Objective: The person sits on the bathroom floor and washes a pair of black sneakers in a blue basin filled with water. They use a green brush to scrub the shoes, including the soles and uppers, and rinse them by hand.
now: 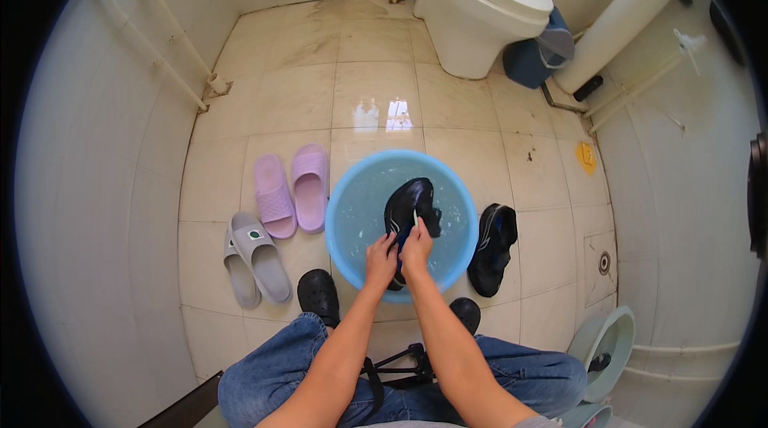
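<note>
A wet black shoe [410, 203] is held over a round blue plastic basin [333, 212] of water with flecks of foam. Its toe points away from me. My left hand [381, 257] grips the shoe's left side near the opening. In my right hand [416, 248] is a thin pale handle [415, 218], probably a brush's; its far end is hidden against the shoe. A second black shoe [492, 251] lies on the floor tiles just right of the basin.
Lilac slides [311, 188] and grey slides [264, 260] lie left of the basin. Ahead stand a toilet [468, 26] and a dark blue bin [531, 62]. To the right are an orange soap-like block [586, 155], a floor drain [604, 263] and a tilted pale green basin [624, 338].
</note>
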### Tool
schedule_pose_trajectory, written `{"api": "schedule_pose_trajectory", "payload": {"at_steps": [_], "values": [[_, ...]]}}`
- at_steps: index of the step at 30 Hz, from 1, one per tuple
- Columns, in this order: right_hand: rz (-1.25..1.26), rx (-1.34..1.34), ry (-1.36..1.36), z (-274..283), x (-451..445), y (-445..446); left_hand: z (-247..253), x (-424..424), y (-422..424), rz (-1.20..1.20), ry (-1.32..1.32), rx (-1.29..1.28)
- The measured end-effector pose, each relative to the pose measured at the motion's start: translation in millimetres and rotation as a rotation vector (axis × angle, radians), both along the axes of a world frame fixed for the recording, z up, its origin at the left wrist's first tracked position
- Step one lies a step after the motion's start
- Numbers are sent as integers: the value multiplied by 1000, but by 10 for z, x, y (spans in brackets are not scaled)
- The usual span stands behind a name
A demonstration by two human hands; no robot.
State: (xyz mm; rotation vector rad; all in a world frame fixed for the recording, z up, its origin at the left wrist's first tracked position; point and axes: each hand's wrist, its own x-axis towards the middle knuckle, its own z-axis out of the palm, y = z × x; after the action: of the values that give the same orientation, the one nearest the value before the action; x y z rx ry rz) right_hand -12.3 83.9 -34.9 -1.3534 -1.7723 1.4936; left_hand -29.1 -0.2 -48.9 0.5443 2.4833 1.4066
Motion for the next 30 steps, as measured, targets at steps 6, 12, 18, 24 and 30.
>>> {"api": "schedule_pose_trajectory", "payload": {"at_steps": [6,12,18,24,30], "values": [[555,98,-69,177,513,-11,-139,3,-221,-8,-43,31],[83,-393,70,213,125,20,38,162,-14,-75,-133,-50],[561,-5,10,269,330,157,-30,-15,-12,-123,-13,-10],[636,278,-364,683,212,173,204,39,-68,-133,-170,-120],[491,376,-135,379,292,84,179,-58,-83,-140,-3,-202]]}}
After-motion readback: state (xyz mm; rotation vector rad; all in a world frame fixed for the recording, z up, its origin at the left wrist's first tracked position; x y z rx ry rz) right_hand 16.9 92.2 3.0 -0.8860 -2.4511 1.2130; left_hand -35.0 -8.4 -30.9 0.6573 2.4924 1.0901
